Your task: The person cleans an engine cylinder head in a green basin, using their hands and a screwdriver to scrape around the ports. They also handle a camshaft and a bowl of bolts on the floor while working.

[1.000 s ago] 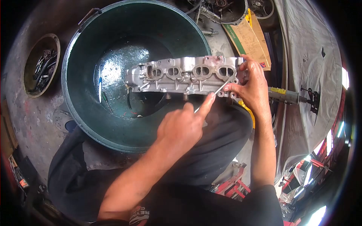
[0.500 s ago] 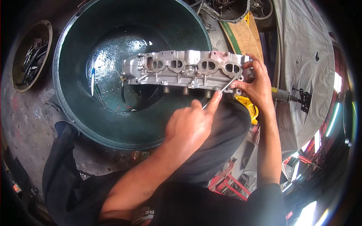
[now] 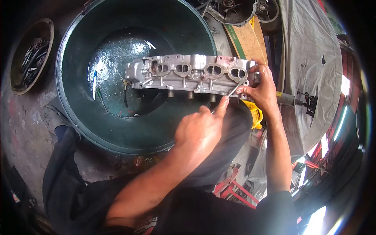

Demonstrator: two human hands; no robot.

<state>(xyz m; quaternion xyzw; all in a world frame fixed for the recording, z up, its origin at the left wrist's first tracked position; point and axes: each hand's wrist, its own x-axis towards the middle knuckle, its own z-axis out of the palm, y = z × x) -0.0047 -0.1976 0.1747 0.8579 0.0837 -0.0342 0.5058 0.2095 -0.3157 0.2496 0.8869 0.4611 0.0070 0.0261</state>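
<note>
2 hands [image 3: 199, 131] [image 3: 260, 90] pinch wrench [image 3: 231, 94] against cylinder head [image 3: 188, 74].

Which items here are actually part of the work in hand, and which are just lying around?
In use:
- aluminium cylinder head, held over the green basin
- thin metal tool, pressed against the head
- left hand on the tool
- right hand steadying the head's end

Lying about:
- blue-handled tool inside the basin
- round tin of small parts
- cardboard box
- yellow rag
</note>
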